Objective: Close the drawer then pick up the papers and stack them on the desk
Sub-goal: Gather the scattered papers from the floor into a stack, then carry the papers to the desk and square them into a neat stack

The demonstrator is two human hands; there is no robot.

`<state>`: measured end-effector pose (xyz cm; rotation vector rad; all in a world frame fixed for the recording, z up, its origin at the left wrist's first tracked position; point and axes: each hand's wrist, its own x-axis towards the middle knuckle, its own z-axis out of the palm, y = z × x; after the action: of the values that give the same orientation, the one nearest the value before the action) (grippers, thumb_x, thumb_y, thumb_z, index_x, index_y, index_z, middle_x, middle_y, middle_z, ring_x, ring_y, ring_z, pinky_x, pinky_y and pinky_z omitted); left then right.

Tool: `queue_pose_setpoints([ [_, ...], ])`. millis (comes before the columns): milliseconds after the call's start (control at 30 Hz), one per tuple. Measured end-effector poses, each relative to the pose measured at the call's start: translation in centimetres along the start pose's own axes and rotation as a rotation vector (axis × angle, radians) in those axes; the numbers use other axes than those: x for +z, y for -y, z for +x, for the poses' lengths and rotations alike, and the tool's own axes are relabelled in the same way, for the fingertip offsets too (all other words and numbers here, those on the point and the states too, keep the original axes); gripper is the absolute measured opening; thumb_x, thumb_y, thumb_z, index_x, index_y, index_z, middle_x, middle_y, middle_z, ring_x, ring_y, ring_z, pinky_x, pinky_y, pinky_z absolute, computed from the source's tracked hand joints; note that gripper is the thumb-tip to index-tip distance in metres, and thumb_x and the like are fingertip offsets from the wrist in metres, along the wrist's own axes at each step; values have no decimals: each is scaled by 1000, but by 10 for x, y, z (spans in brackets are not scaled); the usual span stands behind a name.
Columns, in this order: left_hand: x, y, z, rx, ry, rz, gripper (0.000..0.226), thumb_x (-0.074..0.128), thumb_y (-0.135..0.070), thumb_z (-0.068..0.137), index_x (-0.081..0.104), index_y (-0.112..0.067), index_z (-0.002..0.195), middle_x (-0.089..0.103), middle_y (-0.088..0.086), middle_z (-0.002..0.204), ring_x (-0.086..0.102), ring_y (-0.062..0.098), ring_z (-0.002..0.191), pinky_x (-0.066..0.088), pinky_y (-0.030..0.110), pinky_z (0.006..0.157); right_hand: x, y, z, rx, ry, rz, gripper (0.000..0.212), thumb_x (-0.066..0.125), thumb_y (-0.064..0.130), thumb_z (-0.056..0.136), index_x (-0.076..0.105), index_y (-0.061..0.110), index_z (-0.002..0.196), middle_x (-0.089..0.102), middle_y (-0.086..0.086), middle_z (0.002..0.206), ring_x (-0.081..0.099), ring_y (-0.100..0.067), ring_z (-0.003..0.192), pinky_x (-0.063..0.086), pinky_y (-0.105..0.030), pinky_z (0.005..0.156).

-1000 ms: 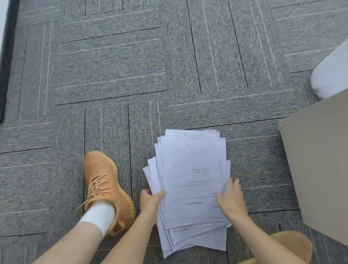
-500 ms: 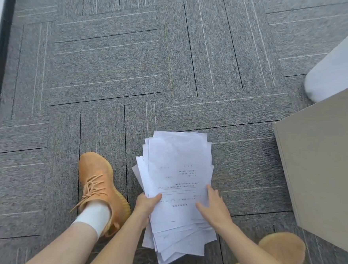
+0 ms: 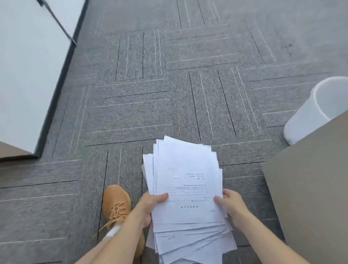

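Fingers of the left hand pinch the left edge of the papers, thumb laid flat across the top sheet and the other fingers hidden beneath. The right hand clamps the opposite edge the same way, thumb on top, fingers curled under. The papers sit low in the middle of the frame, a ragged sheaf fanned out at both ends, seemingly lifted clear of the carpet, though the near end is too crowded to be sure.

To carry this well, I judge the grip should stay even on both sides, with the sheaf kept level so the loose lower sheets do not slide out toward the bottom of the frame. Tapping the edges square is better left until the pile rests on a firm surface. The beige slab at the right of the frame may be the desk, but that is a guess.

Counted: one sheaf, its sheets too many and too overlapped to number; two hands; one orange shoe at lower left; one white bin at the right edge; one white panel at upper left. No drawer is visible.
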<state>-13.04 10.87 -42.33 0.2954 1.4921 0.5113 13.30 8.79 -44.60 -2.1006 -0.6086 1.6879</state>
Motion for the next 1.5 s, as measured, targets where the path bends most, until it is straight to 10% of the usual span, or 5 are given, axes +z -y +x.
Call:
queue_pose_setpoints([
  [433,72,-193,-319,590,241,131,66,65,-7,56,60,1,121,70,26,106,66,44,100,50,64,92,-128,205,-352,-658,-212,262,20,64,-4,86,67,5,104,76,-14,89,73,-24,74,57,-25,54],
  [567,115,-197,-479,762,468,112,34,53,8,89,54,7,123,67,10,107,72,0,65,58,16,62,-187,208,-499,-911,-347,300,25,54,-11,89,66,10,95,77,-2,73,72,-12,58,58,-26,53],
  [800,191,-163,-650,1011,744,219,44,65,10,81,61,-2,123,71,18,117,69,39,103,54,55,92,-280,129,-712,-1114,-643,423,28,53,-6,89,67,16,99,79,-6,94,75,-30,86,62,-50,77],
  [1233,371,1,-792,981,1105,246,37,59,13,74,64,8,110,68,31,111,64,49,102,50,58,92,-377,-76,-871,-970,-1270,517,50,38,-5,73,54,36,97,68,-9,102,67,-33,90,59,-54,73],
  [1500,473,94,-783,911,1224,385,29,62,-5,60,69,-5,88,70,20,90,65,35,83,51,46,78,-420,-161,-853,-847,-1498,679,32,44,-8,81,51,13,105,60,-2,92,60,-23,86,47,-19,53],
])
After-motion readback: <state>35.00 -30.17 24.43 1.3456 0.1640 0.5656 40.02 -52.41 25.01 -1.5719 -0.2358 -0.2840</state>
